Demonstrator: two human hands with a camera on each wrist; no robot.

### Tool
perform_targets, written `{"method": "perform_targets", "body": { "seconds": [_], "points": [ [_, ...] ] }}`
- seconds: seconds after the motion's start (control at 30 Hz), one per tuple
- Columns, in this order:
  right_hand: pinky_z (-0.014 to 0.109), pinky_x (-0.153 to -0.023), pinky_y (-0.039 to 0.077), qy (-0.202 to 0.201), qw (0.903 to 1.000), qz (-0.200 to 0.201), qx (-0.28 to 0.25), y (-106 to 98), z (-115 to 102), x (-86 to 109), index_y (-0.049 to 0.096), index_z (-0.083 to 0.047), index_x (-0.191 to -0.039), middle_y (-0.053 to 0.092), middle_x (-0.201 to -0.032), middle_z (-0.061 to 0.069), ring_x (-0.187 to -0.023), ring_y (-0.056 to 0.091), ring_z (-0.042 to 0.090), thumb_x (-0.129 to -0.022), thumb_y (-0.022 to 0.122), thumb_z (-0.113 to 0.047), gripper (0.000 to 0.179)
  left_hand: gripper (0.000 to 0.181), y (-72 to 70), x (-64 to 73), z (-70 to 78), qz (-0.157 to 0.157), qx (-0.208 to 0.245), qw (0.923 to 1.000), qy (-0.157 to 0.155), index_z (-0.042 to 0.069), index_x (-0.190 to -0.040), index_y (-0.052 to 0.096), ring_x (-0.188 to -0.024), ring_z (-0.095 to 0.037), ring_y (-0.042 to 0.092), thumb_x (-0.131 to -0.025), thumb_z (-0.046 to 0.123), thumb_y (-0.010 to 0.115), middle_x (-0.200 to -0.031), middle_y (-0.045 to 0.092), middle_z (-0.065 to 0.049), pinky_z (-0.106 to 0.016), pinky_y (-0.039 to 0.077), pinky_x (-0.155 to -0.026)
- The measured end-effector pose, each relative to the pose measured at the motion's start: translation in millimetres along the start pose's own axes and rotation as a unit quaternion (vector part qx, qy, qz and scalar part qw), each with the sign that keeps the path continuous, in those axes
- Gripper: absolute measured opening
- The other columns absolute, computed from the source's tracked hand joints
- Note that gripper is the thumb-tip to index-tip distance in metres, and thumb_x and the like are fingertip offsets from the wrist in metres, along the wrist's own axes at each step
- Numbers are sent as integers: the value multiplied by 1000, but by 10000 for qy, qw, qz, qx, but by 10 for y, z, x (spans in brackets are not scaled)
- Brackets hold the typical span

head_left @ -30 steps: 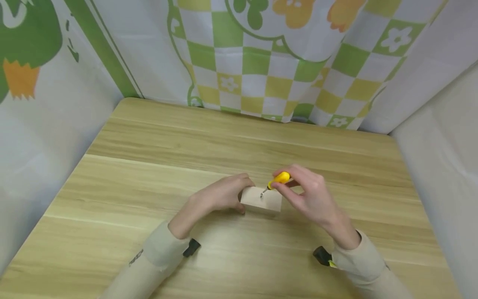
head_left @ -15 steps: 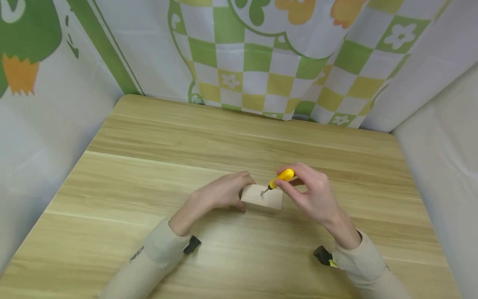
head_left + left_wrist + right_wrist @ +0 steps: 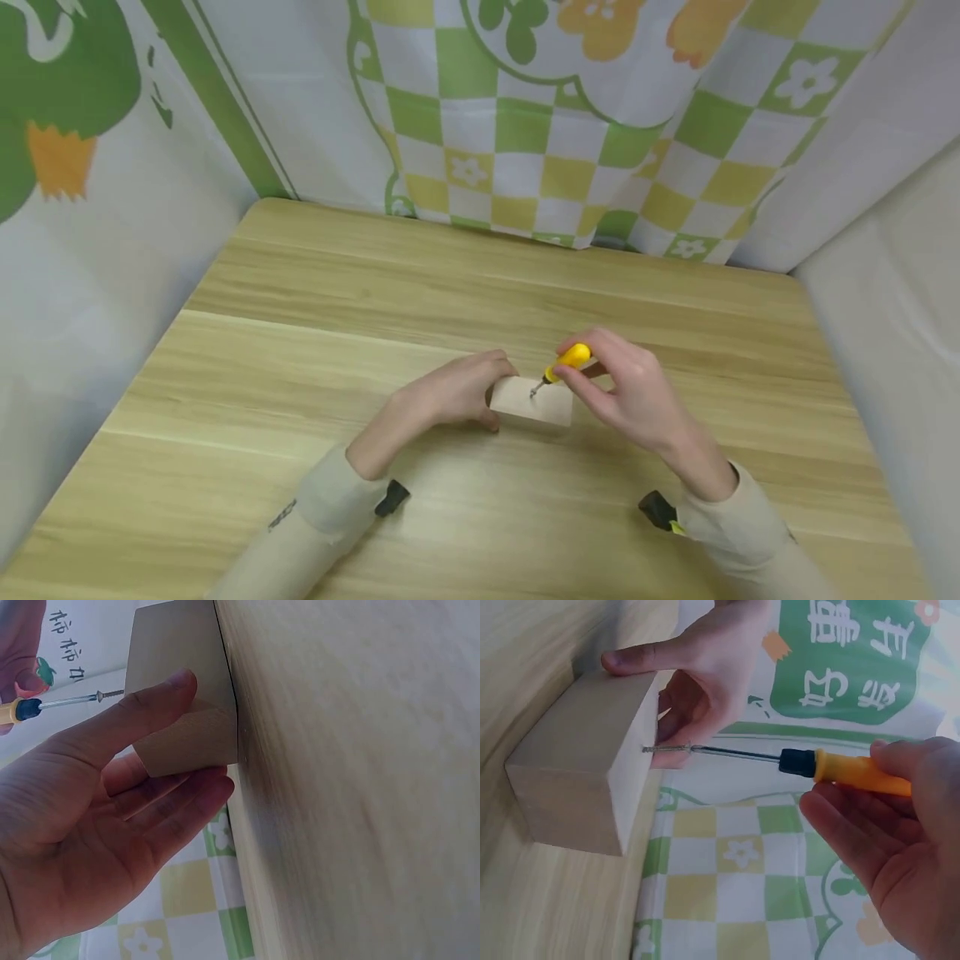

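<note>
A pale wooden block stands on the table, and my left hand grips its left end, thumb on one side and fingers on the other. From the block's top face sticks a metal screw, much of its thread still showing. With thumb and fingertips, my right hand holds the yellow handle of a screwdriver. Its tip meets the screw head, as the right wrist view shows, and the shaft is roughly in line with the screw. How deep the screw sits is hidden inside the block.
The wood-grain table spreads around both hands. Behind it hangs a green, yellow and white checked curtain, with white cloth at both sides. A black device shows at the left cuff and another black device at the right.
The screwdriver handle and right-hand fingers have shifted slightly to the right relative to the block. The left hand keeps its grip, and the head view has moved a little.
</note>
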State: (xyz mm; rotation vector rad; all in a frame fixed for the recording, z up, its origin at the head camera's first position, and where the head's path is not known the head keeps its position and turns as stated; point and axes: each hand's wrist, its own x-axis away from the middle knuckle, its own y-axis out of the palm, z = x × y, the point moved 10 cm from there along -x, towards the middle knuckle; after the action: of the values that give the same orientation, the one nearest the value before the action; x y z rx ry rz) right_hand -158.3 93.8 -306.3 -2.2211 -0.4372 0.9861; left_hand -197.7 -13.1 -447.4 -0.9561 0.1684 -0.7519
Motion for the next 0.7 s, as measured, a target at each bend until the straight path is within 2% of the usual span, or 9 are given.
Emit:
{"method": "perform_targets", "body": {
  "seconds": [0.17,0.3,0.43,0.6,0.7],
  "points": [
    [15,-68,52,68,9976,-667,-196,90,-75,-33,60,-8,-103,63,-96,-1,-84,64,9,-82,70,-7,23,57,-3,3,3,15,75,10000,-43,13,-116,61,-97,-9,53,-65,17,86,-108,55,7,-29,46,-89],
    [20,-69,54,198,9953,-858,-397,120,-52,-84,61,-8,-106,65,-98,0,-86,66,9,-84,69,-7,24,57,-16,10,5,9,105,9999,-54,13,-116,61,-96,-10,53,-65,17,86,-107,55,7,-29,45,-89],
    [17,-71,52,-143,9927,-1109,-444,139,-51,-95,62,-9,-106,66,-97,-2,-82,63,5,-84,68,-8,23,57,-21,22,12,-12,158,9999,-43,14,-116,61,-96,-10,53,-65,16,86,-107,55,8,-29,45,-88],
    [12,-68,45,-687,9814,-1712,-528,185,-121,-60,62,-14,-107,66,-99,-6,-76,55,1,-87,60,-7,21,54,-14,40,37,-65,-12,9998,199,19,-115,62,-92,-9,51,-66,15,85,-104,53,10,-26,44,-82],
    [15,-67,46,-546,9756,-1942,-872,192,-48,-56,61,-16,-111,66,-103,-6,-74,55,0,-89,56,-4,25,54,-11,45,39,-104,-55,9996,245,22,-115,62,-90,-9,50,-67,15,84,-104,53,10,-26,44,-80]
  ]
}}
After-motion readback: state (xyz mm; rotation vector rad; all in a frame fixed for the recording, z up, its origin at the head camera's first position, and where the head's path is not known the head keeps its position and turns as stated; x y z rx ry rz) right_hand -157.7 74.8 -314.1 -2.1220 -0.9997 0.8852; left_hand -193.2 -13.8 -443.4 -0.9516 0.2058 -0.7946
